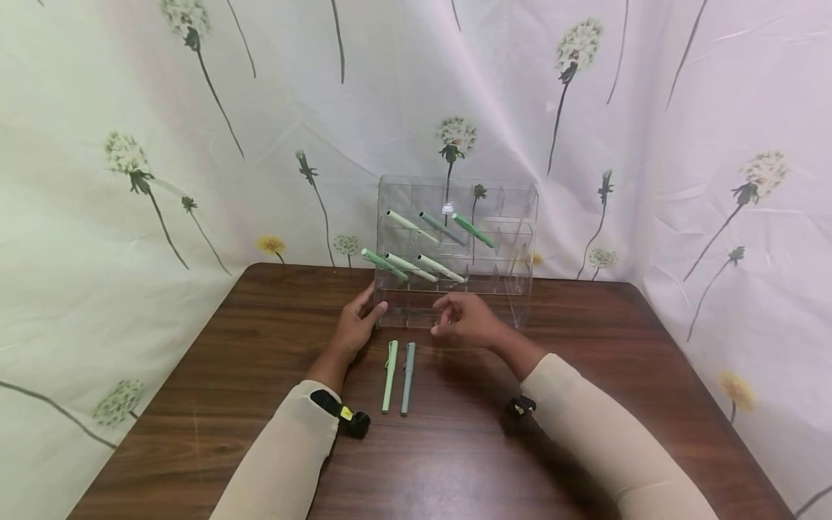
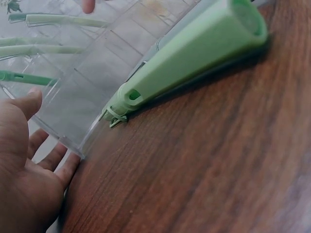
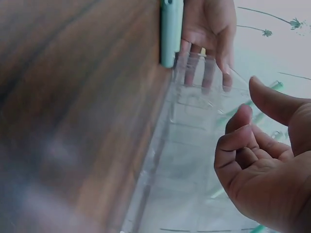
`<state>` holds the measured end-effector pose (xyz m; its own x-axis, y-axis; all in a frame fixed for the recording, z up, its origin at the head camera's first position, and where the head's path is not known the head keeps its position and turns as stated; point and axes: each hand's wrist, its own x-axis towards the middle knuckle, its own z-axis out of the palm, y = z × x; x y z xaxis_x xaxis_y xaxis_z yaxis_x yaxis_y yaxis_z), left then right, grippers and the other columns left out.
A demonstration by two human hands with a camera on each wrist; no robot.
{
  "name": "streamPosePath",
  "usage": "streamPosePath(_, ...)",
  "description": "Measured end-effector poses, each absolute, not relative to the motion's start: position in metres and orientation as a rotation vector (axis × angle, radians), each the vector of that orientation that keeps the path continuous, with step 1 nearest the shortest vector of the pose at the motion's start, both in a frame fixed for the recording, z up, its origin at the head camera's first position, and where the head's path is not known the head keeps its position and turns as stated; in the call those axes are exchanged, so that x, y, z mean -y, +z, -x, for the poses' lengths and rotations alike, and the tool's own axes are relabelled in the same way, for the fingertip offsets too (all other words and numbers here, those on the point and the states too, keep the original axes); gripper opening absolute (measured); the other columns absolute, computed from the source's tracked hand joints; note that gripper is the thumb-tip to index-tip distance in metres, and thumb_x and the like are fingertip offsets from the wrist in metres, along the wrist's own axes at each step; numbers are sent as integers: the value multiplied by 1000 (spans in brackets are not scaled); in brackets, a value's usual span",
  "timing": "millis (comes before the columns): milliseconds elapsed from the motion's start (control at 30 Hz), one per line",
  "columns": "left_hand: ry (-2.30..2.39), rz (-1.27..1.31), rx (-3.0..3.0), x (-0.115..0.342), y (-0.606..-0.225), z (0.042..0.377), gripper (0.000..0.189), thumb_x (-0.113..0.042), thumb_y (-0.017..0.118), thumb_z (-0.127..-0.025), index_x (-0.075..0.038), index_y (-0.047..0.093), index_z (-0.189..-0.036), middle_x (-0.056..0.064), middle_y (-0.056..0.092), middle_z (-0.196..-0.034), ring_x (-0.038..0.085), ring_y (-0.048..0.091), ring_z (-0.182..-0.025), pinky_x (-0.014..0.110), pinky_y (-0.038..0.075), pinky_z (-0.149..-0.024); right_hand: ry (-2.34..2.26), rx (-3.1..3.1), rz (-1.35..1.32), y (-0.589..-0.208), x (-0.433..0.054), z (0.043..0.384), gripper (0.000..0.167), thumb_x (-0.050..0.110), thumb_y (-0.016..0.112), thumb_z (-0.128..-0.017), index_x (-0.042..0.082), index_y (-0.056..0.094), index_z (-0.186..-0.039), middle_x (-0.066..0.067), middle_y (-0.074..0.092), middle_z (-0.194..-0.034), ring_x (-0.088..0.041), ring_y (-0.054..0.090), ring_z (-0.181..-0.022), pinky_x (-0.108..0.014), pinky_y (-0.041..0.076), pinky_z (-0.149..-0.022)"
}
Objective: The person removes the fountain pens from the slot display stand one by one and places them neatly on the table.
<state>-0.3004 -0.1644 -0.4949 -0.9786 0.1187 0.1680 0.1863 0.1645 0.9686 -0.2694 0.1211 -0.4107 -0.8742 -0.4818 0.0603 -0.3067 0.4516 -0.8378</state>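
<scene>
A clear plastic pen rack (image 1: 455,303) with tiered compartments stands on the table's far side. My left hand (image 1: 356,325) holds its lower left edge, thumb at the front and fingers along the side. Just before the rack's lower right part is my right hand (image 1: 471,321), fingers loosely curled with nothing in them; its thumb stands apart in the right wrist view. On the table between the hands lie a light green pen (image 1: 390,377) and a grey-blue pen (image 1: 408,379), side by side. Several pens rest slanted in the rack, among them a darker green pen (image 1: 474,231).
The brown wooden table (image 1: 260,433) stretches out around the rack. Behind and at both sides hangs a white floral sheet (image 1: 273,130). In the rack's middle tier sit three pens, including a pale green one (image 1: 442,269).
</scene>
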Motion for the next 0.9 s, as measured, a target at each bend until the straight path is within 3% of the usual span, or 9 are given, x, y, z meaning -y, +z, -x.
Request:
streamPosePath(233, -1998, 317, 2332, 164, -497, 301, 69, -22, 65, -112, -20, 33, -173, 8, 29, -181, 34, 25, -170, 57, 27, -136, -1426, -2558, 668, -395, -129, 274, 43, 10, 83, -98, -3, 68, -136, -5, 69, -90, -23, 65, -77, -32, 53, -68)
streamPosePath(400, -1981, 322, 2321, 163, -496, 301, 67, -23, 66, -112, -19, 36, -172, 10, 32, -180, 35, 28, -168, 57, 29, -135, -1438, -2587, 637, -386, -131, 274, 42, 11, 82, -99, -3, 68, -136, -6, 69, -92, -19, 61, -74, -31, 49, -66)
streamPosePath(667, -1960, 327, 2310, 161, -497, 301, 67, -22, 68, -111, -17, 38, -171, 12, 35, -179, 35, 30, -167, 55, 29, -135, -1533, -2595, 597, -382, -133, 277, 37, 13, 78, -103, -3, 67, -134, -7, 67, -95, -25, 68, -80, -30, 57, -67)
streamPosePath(900, -1948, 310, 2329, 163, -496, 301, 68, -21, 66, -112, -16, 36, -172, 14, 34, -179, 36, 30, -167, 56, 31, -134, -1566, -2646, 575, -376, -132, 285, 39, 14, 77, -103, -1, 67, -138, -10, 66, -105, -15, 66, -76, -48, 63, -72)
